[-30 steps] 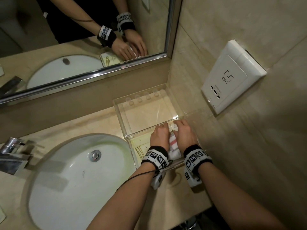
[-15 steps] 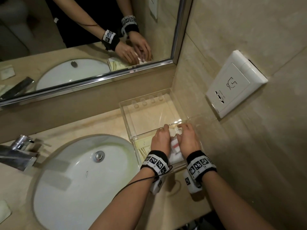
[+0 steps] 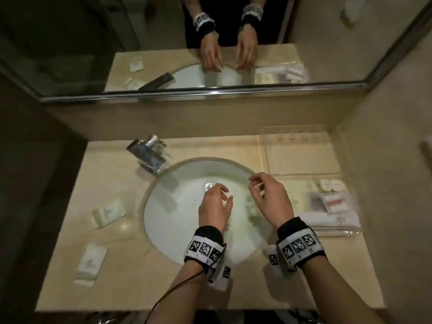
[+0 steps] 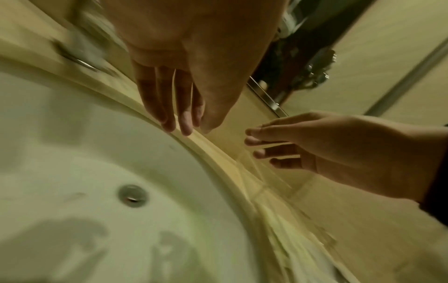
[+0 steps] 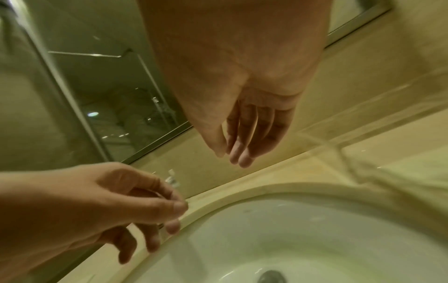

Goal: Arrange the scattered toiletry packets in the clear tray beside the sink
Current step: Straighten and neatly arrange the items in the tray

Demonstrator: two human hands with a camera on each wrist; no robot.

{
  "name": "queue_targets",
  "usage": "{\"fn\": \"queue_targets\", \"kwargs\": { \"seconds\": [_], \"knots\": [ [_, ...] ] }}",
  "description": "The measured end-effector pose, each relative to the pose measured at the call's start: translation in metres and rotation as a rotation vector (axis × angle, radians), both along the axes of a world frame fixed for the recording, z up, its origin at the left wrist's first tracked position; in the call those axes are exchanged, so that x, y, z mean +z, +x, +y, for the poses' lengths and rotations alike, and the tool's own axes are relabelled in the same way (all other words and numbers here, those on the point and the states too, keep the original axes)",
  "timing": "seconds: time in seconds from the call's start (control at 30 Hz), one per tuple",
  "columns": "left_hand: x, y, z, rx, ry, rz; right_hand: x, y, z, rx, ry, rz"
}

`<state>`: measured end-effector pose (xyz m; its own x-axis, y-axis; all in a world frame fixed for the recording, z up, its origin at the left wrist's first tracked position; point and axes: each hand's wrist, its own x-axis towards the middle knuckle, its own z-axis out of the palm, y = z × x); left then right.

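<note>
The clear tray [image 3: 304, 136] stands on the counter right of the sink [image 3: 177, 220]. Its near half holds several white packets [image 3: 334, 202], one with a red stripe; its far half is bare. Two white packets lie on the counter left of the sink, one [image 3: 108, 212] farther and one [image 3: 90, 261] nearer. My left hand [image 3: 222, 195] hovers over the basin with relaxed fingers and holds nothing. My right hand [image 3: 253, 185] hangs over the basin's right rim, fingers loosely curled and empty. Both hands show empty in the wrist views [image 4: 184, 122] [image 5: 232, 153].
A chrome tap [image 3: 149, 155] stands behind the sink at the left. The mirror [image 3: 210, 43] runs along the back wall, its metal edge just above the counter. A wall closes the right side beside the tray. The counter's front edge [image 3: 210, 309] is near my forearms.
Both hands let go of the packets in the tray and moved left to hover over the basin. My head view swung left, bringing the packets on the left of the counter into sight.
</note>
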<state>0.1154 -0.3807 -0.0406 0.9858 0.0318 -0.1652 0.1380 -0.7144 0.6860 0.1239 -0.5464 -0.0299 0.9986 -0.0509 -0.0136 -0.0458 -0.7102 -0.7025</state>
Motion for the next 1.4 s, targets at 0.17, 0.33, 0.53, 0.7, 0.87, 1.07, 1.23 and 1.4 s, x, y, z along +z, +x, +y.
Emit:
{"fn": "queue_targets", "kwargs": {
  "seconds": [0.17,0.33,0.53,0.7,0.87,1.07,1.23,1.4],
  "knots": [
    [-0.005,-0.043,0.127,0.221,0.038,0.051,-0.004,0.000,0.115,0.225,0.023,0.045],
    [-0.007,-0.087,0.233,0.459,0.071,0.107,-0.014,-0.007,0.229,0.419,0.042,0.113],
    [-0.030,-0.124,0.316,0.620,0.235,0.178,-0.037,-0.004,0.332,0.576,-0.002,0.176],
    [-0.049,-0.138,0.340,0.644,0.329,0.268,-0.050,0.007,0.385,0.676,-0.144,0.132],
    [-0.052,-0.137,0.345,0.657,0.364,0.370,-0.058,0.023,0.403,0.693,-0.317,0.155],
    [-0.044,-0.120,0.343,0.631,0.113,0.373,-0.055,0.028,0.391,0.654,-0.424,0.249],
    [-0.022,-0.092,0.322,0.525,-0.187,0.270,-0.033,0.023,0.341,0.488,-0.093,0.245],
    [-0.004,-0.053,0.263,0.293,-0.231,0.233,-0.006,0.010,0.242,0.262,0.019,0.226]
  ]
}}
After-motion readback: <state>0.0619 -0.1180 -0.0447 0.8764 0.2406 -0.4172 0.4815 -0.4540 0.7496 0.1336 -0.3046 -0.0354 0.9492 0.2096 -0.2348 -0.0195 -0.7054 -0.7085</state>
